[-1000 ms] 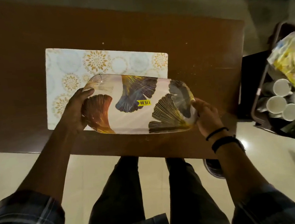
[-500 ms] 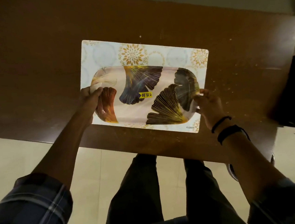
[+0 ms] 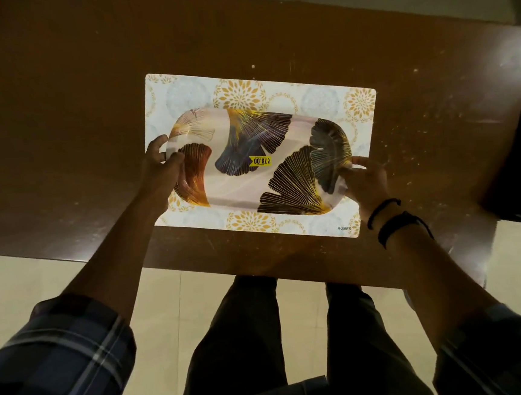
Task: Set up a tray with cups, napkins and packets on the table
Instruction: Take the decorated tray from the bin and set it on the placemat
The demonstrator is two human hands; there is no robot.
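The tray (image 3: 251, 179), an oblong one printed with fan-shaped leaves in gold, navy and rust and carrying a small yellow price sticker (image 3: 260, 161) near its middle, lies lengthwise on a patterned placemat (image 3: 316, 99), inside the mat's edges. The left hand (image 3: 160, 168) grips the tray's left end: its thumb presses down on the rim over the rust leaf, and the other fingers curl around the outer edge, so the hand is closed on the tray. The right hand (image 3: 365, 182) holds the opposite end, thumb and forefinger pinching the rim beside the dark leaf, with the remaining fingers tucked at the edge; whether they reach beneath the tray cannot be told. Between the two sets of fingers the tray's face is bare apart from the sticker. Beyond the fingertips, the placemat shows a border of gold and pale blue medallions, with the word KUBER printed just below the right hand. Dark bands (image 3: 393, 222) circle the right wrist. The mat rests on a brown wooden table (image 3: 57, 120), whose near edge runs just behind both wrists.
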